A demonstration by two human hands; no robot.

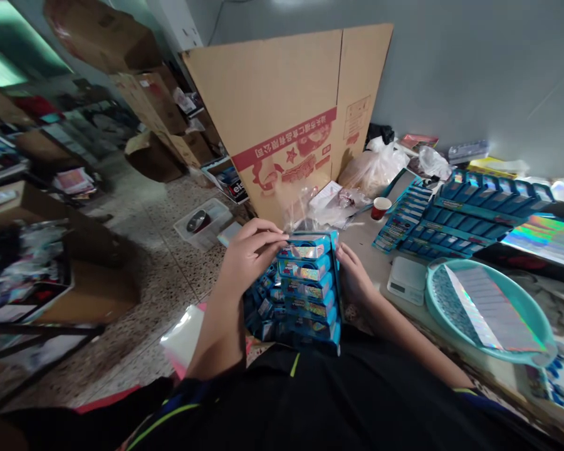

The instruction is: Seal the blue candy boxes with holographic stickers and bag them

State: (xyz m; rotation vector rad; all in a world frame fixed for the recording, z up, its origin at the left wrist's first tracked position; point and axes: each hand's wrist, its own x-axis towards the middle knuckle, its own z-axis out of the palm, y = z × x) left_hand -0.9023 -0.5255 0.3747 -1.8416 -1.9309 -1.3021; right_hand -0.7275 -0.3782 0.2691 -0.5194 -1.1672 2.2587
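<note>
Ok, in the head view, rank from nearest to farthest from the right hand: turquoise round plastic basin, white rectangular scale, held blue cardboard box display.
1. Held blue cardboard box display: touching the right hand, on its left.
2. White rectangular scale: right of the hand.
3. Turquoise round plastic basin: farther right, past the scale.

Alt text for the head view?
A person's left hand touches the top of a stack of blue packs while the right hand holds its side. On the table at right: more blue packs, red cup, white scale, teal basin.
</note>
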